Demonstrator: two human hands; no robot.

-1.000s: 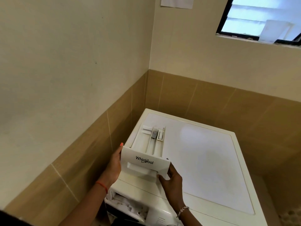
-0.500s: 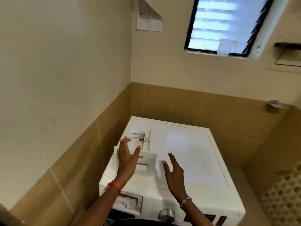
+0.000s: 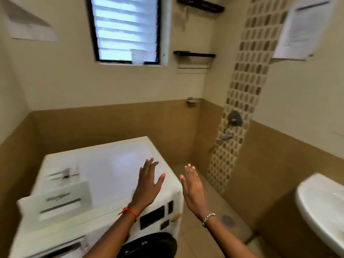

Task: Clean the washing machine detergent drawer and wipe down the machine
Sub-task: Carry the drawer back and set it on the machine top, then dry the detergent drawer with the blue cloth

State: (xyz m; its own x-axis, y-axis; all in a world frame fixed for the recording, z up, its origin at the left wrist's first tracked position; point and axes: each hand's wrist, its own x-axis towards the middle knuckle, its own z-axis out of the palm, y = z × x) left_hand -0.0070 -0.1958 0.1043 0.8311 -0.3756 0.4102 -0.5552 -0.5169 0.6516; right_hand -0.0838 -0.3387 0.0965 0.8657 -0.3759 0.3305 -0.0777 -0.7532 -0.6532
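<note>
**Drawer on the machine top, both hands empty**

A white washing machine (image 3: 111,174) stands in the corner of a tiled bathroom, its left side close to the wall. The detergent drawer (image 3: 55,198) lies on the machine's lid at the front left, faceplate towards the camera and compartments pointing back at the wall; it is blurred, so its inside cannot be read. Below it, at the front of the machine, the drawer slot (image 3: 70,248) gapes open. The dark control panel (image 3: 152,216) and the round black door (image 3: 149,244) lie under the forearms.

A louvred window (image 3: 126,30) sits high on the back wall, with two dark shelves (image 3: 194,54) to its right. A strip of mosaic tile (image 3: 247,90) runs down the right wall past a shower valve (image 3: 235,118) and a tap spout (image 3: 225,136). A white sink (image 3: 320,207) juts in at the right edge, and a floor drain (image 3: 227,220) shows between the sink and the machine. Nothing stands between the hands and the drawer.

The left hand (image 3: 149,181) is over the machine's front right corner, back to the camera, fingers straight and spread, grasping nothing; whether it touches the lid cannot be told. A red thread (image 3: 128,212) circles its wrist. The right hand (image 3: 193,187) is held edge-on just past the machine's right side, over the floor, fingers straight and together, also empty, a silver bracelet (image 3: 208,217) on its wrist. Both are well apart from the drawer.
</note>
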